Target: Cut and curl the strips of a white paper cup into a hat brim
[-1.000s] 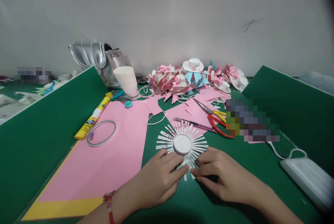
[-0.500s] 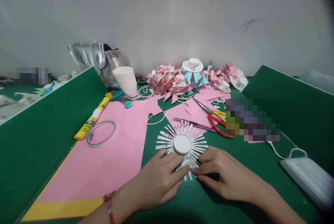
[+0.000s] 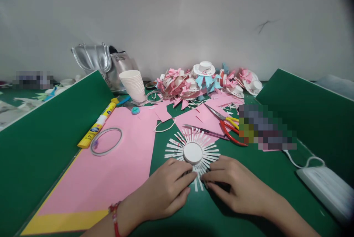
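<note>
Green table (image 3: 171, 226): right hand (image 3: 235, 183) seemingly pinches paper-cup strips (image 3: 201, 183), left hand (image 3: 168, 181) hold unclear; likely folding, next needing even creases.

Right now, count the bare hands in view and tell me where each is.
2: the left hand over the lower-left strips of the fringed paper cup, the right hand at its lower-right strips. No others show.

From afar I see the cut cup (image 3: 193, 153) in white, its strips (image 3: 173, 147) printed red and dark; left of it, a pink sheet (image 3: 116, 178) and a yellow sheet (image 3: 66, 223); beyond it rightward, red-and-yellow-handled scissors (image 3: 222, 118).
</note>
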